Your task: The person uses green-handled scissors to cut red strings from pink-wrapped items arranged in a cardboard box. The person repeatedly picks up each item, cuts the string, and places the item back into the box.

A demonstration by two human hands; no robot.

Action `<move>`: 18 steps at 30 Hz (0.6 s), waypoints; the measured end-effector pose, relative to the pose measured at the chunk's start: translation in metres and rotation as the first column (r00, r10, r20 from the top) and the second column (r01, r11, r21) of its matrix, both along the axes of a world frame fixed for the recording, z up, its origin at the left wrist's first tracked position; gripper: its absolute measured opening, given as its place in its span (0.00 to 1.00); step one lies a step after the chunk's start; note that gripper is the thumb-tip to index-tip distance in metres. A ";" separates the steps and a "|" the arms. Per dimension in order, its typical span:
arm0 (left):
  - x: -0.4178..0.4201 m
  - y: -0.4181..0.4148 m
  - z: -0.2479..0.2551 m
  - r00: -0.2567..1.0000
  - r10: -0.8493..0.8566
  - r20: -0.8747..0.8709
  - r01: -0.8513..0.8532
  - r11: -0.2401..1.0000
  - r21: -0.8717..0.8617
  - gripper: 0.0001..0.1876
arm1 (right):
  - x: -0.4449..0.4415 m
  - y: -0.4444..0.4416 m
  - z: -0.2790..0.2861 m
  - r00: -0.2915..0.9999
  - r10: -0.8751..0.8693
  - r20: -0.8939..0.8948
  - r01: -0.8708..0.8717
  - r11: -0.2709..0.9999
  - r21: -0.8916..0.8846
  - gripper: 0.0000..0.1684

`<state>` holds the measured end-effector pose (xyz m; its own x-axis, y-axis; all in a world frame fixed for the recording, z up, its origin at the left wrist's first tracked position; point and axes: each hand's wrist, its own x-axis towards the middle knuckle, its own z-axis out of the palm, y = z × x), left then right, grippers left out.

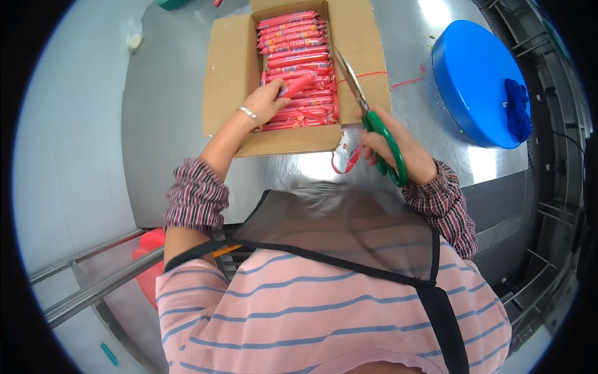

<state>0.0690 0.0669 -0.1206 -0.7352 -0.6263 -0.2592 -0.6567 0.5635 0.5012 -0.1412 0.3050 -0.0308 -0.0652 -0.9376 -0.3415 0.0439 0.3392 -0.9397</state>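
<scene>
An open cardboard box (229, 70) stands on the steel table, its flaps folded outward. Rows of red-wrapped sausages (299, 58) fill it. My left hand (265, 102) reaches in over the near left side and grips one red-wrapped sausage (301, 84), tilted above the others. Over the box's right near corner, my right hand (387, 145) holds scissors with green handles (385, 140). Their long blades (350, 77) point away from me, over the right flap, and look nearly closed. A strip of red wrapper (348, 163) dangles by the fingers of my right hand.
A round blue plastic cutting board (476, 84) lies on the steel table (163, 117) at the right, with a dark blue cloth (517, 110) on it. Another red strip (409, 84) lies beside the right flap. Metal racks (551, 93) stand beyond the table's right edge.
</scene>
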 end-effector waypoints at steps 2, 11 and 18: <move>0.002 0.012 0.022 0.973 0.044 -0.225 -0.024 0.996 0.088 0.17 | 0.000 0.007 -0.012 0.999 0.048 -0.011 -0.049 0.999 -0.025 0.23; -0.012 0.081 0.083 0.908 0.006 -0.419 -0.131 0.954 -0.270 0.16 | 0.004 0.013 -0.008 1.000 0.009 -0.015 -0.011 0.986 -0.167 0.26; -0.016 0.098 0.092 0.875 -0.112 -0.472 -0.175 0.835 -0.522 0.16 | 0.006 0.019 -0.012 1.000 0.024 -0.002 -0.024 0.982 -0.188 0.25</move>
<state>0.0526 0.1650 -0.0288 -0.6508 -0.5804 0.4896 -0.4462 0.8140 0.3718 -0.1354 0.3236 -0.0428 -0.0419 -0.9864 -0.1587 0.0377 0.1572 -0.9868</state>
